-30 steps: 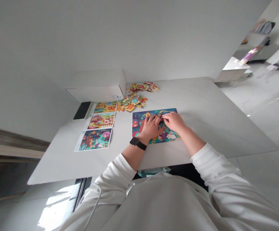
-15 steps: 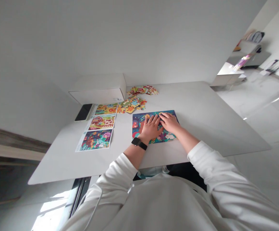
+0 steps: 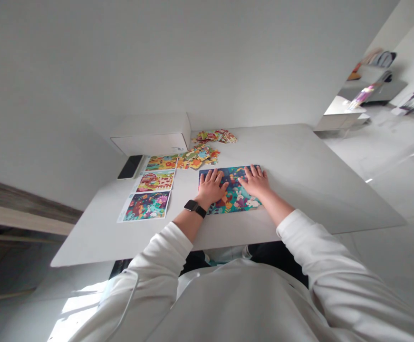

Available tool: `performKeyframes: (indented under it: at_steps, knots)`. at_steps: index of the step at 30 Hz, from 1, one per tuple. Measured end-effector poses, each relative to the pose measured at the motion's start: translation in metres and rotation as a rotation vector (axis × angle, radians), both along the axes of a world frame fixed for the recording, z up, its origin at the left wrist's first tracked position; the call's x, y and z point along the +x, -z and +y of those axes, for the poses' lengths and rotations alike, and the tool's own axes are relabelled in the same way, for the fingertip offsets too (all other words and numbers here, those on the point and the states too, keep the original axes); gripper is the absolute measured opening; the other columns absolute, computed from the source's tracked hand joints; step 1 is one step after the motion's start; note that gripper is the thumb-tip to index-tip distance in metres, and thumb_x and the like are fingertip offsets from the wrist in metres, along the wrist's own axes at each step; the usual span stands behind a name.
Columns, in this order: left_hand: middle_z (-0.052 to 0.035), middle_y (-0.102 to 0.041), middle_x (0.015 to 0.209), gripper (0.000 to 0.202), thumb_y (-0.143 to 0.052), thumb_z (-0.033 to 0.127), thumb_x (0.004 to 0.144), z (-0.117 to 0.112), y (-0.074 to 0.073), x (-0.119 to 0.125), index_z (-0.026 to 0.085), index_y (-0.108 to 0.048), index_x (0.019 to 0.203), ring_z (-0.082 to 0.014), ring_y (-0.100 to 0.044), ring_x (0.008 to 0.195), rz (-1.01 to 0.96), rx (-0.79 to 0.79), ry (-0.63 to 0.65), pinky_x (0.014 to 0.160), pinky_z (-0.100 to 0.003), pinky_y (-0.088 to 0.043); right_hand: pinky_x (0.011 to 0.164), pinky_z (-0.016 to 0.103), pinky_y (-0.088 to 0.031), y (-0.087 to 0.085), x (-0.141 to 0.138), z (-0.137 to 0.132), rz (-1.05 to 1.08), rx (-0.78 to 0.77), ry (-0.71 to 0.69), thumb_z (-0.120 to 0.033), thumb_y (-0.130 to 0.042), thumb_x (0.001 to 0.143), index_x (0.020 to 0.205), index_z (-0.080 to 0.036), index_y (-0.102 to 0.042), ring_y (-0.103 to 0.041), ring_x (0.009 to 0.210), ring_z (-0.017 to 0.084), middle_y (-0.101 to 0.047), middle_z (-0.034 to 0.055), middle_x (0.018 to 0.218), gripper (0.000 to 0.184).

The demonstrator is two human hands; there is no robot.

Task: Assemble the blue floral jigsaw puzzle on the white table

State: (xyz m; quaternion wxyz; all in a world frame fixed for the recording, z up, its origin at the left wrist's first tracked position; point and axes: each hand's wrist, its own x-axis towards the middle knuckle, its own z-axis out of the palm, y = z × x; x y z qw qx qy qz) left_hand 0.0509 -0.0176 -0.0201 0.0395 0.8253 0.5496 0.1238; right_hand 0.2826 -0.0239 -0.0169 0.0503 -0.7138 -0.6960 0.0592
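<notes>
Your left hand [image 3: 211, 186] and right hand [image 3: 255, 182] press flat on the cardboard jigsaw puzzle [image 3: 234, 199], fingers spread, pinching nothing; it lies mid-table on the smooth white table [image 3: 299, 190], with loose pieces [image 3: 197, 157] far left, near a white cardboard box [image 3: 149, 141]

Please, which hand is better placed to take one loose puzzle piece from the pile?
Probably the left hand. It rests flat on the jigsaw puzzle, closer to the pile of loose pieces than the right hand.
</notes>
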Motion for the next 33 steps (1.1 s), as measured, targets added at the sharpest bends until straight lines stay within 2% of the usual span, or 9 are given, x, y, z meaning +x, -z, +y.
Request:
performKeyframes:
  at_steps: [6,13,15,18,21,23,27,33]
  knots:
    - [-0.0159,-0.036,0.181,0.068,-0.040,0.054,0.112,-0.007,0.006,-0.038,0.021,-0.046,0.172,-0.0360,-0.032,0.169,0.044,-0.012,-0.061,0.136,-0.059,-0.027,0.137,0.062,-0.018,-0.003,-0.002,-0.001,0.011,-0.007,0.005,-0.063,-0.032,0.112,0.176,-0.016,-0.036,-0.023,0.171,0.039,-0.023,0.0171,0.185,0.079]
    - [-0.0163,-0.033,0.182,0.069,-0.049,0.055,0.110,-0.049,0.006,-0.064,0.025,-0.047,0.172,-0.0389,-0.030,0.169,0.087,0.002,0.028,0.136,-0.060,-0.029,0.136,0.067,-0.017,-0.003,-0.011,-0.011,-0.011,0.000,0.008,-0.062,-0.035,0.112,0.174,-0.014,-0.037,-0.021,0.171,0.044,-0.025,0.0230,0.183,0.079]
    - [-0.0172,-0.033,0.182,0.071,-0.055,0.056,0.107,-0.063,0.002,-0.070,0.026,-0.048,0.171,-0.0413,-0.031,0.169,0.082,-0.011,0.041,0.136,-0.063,-0.029,0.137,0.065,-0.016,-0.002,-0.017,-0.025,-0.024,-0.002,-0.044,-0.061,-0.037,0.111,0.175,-0.015,-0.036,-0.021,0.171,0.044,-0.025,0.0222,0.184,0.079]
    - [-0.0137,-0.033,0.182,0.079,-0.070,0.060,0.098,-0.079,-0.005,-0.082,0.032,-0.050,0.169,-0.0415,-0.032,0.168,0.054,-0.038,0.143,0.135,-0.065,-0.029,0.137,0.066,-0.016,-0.001,-0.020,-0.056,-0.023,-0.015,-0.164,-0.063,-0.041,0.110,0.176,-0.020,-0.037,-0.021,0.171,0.044,-0.025,0.0185,0.184,0.078]
    - [-0.0129,-0.034,0.182,0.081,-0.075,0.059,0.094,-0.086,-0.010,-0.096,0.031,-0.053,0.167,-0.0415,-0.037,0.166,0.014,-0.066,0.195,0.135,-0.064,-0.031,0.137,0.065,-0.017,-0.003,-0.013,-0.090,-0.018,-0.005,-0.264,-0.066,-0.050,0.108,0.174,-0.024,-0.041,-0.018,0.172,0.045,-0.024,0.0171,0.185,0.079]
    - [-0.0129,-0.040,0.179,0.076,-0.074,0.056,0.094,-0.087,-0.010,-0.103,0.030,-0.057,0.163,-0.0399,-0.044,0.162,-0.027,-0.065,0.206,0.135,-0.061,-0.035,0.136,0.069,-0.017,-0.004,-0.003,-0.106,-0.018,-0.027,-0.279,-0.066,-0.058,0.104,0.173,-0.026,-0.045,-0.018,0.171,0.046,-0.026,0.0176,0.185,0.080]
    - [-0.0104,-0.050,0.173,0.066,-0.071,0.050,0.094,-0.083,-0.010,-0.103,0.030,-0.064,0.156,-0.0373,-0.052,0.157,-0.105,-0.062,0.221,0.132,-0.054,-0.045,0.134,0.073,-0.021,-0.008,0.022,-0.118,0.009,-0.040,-0.276,-0.060,-0.070,0.099,0.168,-0.030,-0.053,-0.025,0.169,0.046,-0.030,0.0163,0.183,0.076]
    - [-0.0079,-0.055,0.170,0.056,-0.070,0.038,0.093,-0.078,-0.011,-0.068,0.031,-0.070,0.148,-0.0336,-0.061,0.149,-0.172,-0.064,0.237,0.127,-0.050,-0.052,0.130,0.058,-0.041,-0.012,0.065,-0.111,0.072,0.060,-0.245,-0.042,-0.072,0.098,0.155,-0.029,-0.067,-0.051,0.157,0.038,-0.050,0.0164,0.171,0.058]
